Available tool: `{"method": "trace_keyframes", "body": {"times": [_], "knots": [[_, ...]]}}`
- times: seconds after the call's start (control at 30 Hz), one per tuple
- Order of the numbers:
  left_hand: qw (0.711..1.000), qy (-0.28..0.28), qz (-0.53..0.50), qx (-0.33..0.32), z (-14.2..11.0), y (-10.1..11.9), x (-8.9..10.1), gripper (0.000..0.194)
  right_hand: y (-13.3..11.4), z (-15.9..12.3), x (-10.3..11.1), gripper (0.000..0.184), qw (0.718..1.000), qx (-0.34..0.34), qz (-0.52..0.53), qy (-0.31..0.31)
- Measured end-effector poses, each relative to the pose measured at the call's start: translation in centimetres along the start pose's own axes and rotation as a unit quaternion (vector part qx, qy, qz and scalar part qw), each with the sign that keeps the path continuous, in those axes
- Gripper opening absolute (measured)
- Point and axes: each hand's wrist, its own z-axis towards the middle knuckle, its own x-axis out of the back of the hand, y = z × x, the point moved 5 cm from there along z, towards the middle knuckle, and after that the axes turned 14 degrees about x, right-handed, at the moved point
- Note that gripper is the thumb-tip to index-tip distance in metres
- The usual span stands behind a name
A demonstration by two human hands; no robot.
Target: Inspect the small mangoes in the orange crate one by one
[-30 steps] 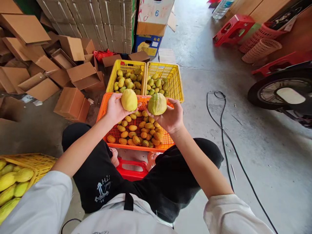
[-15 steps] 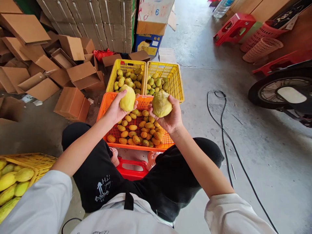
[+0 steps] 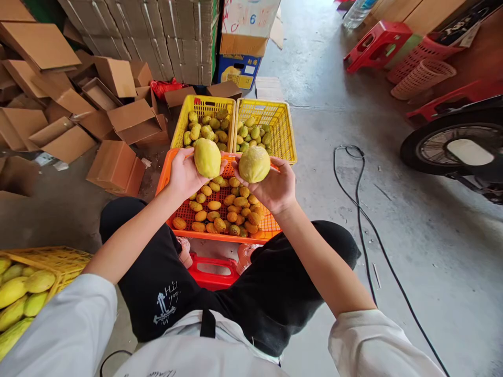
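My left hand (image 3: 187,175) supports a smooth, pale yellow-green fruit (image 3: 207,158) on its palm and fingers. A second fruit (image 3: 254,164), rounder and with a rougher patch on top, rests on the upturned fingers of my right hand (image 3: 280,183). The two fruits are side by side with a small gap between them, and their kind is not certain. Both hands are above the far part of an orange crate (image 3: 220,237), in which many small orange-yellow fruits (image 3: 214,205) lie.
Behind stand two yellow crates (image 3: 290,131) with greenish fruits. At lower left, another yellow crate (image 3: 73,259) holds larger yellow fruits (image 3: 23,293). Cardboard boxes (image 3: 118,167) are heaped on the left. A black cable (image 3: 361,214) and a motorcycle wheel (image 3: 428,146) are on the right.
Both fruits have turned in my hands. My right hand has rolled palm-up, its fingers looser under the fruit, which has shifted slightly left. The crates have not moved.
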Motion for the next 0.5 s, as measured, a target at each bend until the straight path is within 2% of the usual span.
{"method": "trace_keyframes", "body": {"times": [0.13, 0.3, 0.5], "knots": [[1.0, 0.005, 0.003, 0.011, 0.1, -0.1, 0.2, 0.039, 0.0, 0.0, -0.1, 0.04, 1.0, -0.004, -0.006, 0.024], [1.0, 0.003, -0.011, 0.008, 0.3, 0.0, 0.4, 0.037, -0.2, -0.1, 1.0, 0.043, 0.996, -0.025, -0.055, 0.073], [1.0, 0.021, 0.016, 0.005, 0.0, -0.2, -0.2, 0.034, 0.2, 0.2, 1.4, 0.044, 0.995, -0.042, -0.074, 0.051]]}}
